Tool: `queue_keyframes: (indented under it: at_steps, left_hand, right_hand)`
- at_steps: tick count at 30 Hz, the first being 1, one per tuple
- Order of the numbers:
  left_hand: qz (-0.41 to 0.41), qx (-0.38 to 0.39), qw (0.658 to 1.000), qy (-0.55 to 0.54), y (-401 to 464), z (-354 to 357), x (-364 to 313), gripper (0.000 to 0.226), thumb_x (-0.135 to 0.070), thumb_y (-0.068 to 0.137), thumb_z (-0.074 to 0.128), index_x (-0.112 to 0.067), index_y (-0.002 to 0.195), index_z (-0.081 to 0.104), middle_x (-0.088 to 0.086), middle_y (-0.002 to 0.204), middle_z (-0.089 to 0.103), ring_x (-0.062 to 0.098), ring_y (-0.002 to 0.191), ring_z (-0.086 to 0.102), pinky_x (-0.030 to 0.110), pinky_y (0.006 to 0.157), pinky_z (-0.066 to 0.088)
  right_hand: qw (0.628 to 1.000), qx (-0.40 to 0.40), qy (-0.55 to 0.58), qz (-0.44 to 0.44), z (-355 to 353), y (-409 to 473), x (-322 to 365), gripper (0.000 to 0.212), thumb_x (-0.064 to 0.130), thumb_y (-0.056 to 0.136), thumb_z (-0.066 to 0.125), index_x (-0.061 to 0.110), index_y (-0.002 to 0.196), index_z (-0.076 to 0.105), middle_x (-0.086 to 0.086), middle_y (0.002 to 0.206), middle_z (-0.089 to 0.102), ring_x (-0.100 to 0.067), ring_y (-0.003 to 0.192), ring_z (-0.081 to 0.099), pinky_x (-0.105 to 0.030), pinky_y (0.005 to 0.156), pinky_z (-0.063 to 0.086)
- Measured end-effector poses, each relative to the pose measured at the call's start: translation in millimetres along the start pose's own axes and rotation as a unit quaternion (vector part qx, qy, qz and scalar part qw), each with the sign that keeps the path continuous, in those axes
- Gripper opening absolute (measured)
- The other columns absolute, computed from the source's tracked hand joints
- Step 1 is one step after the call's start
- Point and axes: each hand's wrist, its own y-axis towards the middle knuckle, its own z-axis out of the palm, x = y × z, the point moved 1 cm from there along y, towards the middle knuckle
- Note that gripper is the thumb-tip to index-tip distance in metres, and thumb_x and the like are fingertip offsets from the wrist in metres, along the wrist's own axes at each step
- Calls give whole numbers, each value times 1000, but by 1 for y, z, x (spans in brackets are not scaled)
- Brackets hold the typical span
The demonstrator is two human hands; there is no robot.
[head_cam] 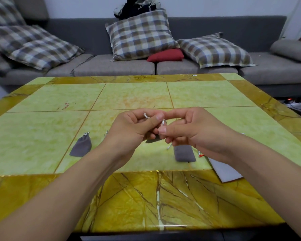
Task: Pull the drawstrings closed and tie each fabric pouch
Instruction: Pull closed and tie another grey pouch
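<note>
A grey sofa point(146, 66) strewn with plaid cushions point(141, 35) and one red cushion point(166, 55) lines a pale wall point(76, 6) behind a glossy yellow-green marble-patterned table point(137, 94).

Left hand point(137, 126) and right hand point(186, 129) together above mid-table; fingers point(159, 117) curled, pinching; both forearms outstretched

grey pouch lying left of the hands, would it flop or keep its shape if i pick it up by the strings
The grey pouch would probably flop: it looks like soft fabric lying flat on the table. It seems light, with no visible bulge. Its cinched neck suggests the strings may bear it, though whether a knot is tied cannot be made out.
</note>
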Motion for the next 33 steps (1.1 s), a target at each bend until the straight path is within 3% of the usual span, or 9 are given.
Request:
queue_keyframes:
  at_steps: [6,10,13,17,21,24,26,29,33]
  left_hand:
    - [53,-10,994,99,-2,-6,-10,28,-27,68,75,-9,90,75,10,75,74,12,64,58,18,54,45]
    - [137,-32,975,172,-6,-4,-12,13,-19,74,80,-11,84,76,9,71,74,18,62,63,27,57,52]
    - [213,-64,951,213,-7,-2,-12,9,-16,76,80,-15,85,79,5,71,74,26,61,66,35,55,56]
    - [268,-72,930,243,-8,-2,-13,14,-12,83,76,-17,95,79,-2,79,77,15,63,67,26,55,56]
    - [359,-77,854,368,-11,0,-11,21,-13,88,72,-23,106,75,-15,89,74,0,76,69,19,65,56]
    - [396,-93,803,436,-8,2,-7,14,-13,87,71,-15,99,78,-9,83,76,3,82,65,17,68,51]
    - [377,-100,819,422,-7,1,-5,10,-13,86,72,-16,94,78,-10,78,74,3,80,65,18,67,51]
    - [299,-106,887,336,-4,-2,-3,9,-13,83,76,-18,90,78,-14,75,72,4,70,67,27,65,55]
    - [304,-95,892,320,-5,1,-4,10,-10,82,77,-13,92,76,-10,79,73,2,75,68,18,67,55]
  right_hand:
    - [988,-65,-123,-64,-1,1,1,16,22,76,81,8,82,78,-12,65,67,-14,58,53,-26,53,44]
    - [976,-98,-149,-122,2,2,-1,7,16,78,81,11,82,79,-10,75,75,-26,68,68,-37,64,55]
    - [969,-119,-125,-174,8,1,-4,4,7,82,76,8,86,77,-6,74,76,-19,66,74,-28,60,57]
    - [941,-190,-163,-226,14,4,-8,13,10,82,75,19,91,79,1,75,75,-17,70,71,-36,62,58]
    - [922,-216,-219,-236,14,7,-11,20,9,83,70,25,90,81,4,56,67,-9,52,56,-29,53,47]
    - [882,-212,-336,-253,18,7,-13,19,12,83,62,20,73,76,5,48,53,-12,48,44,-31,49,41]
    - [876,-207,-357,-248,20,8,-14,21,11,84,60,17,66,68,4,49,48,-14,50,40,-36,49,38]
    - [887,-193,-339,-247,20,8,-14,22,8,88,60,18,72,71,2,53,51,-17,53,44,-37,51,36]
    - [898,-193,-309,-244,22,6,-13,22,6,87,59,17,74,73,-2,57,57,-19,57,48,-36,52,36]
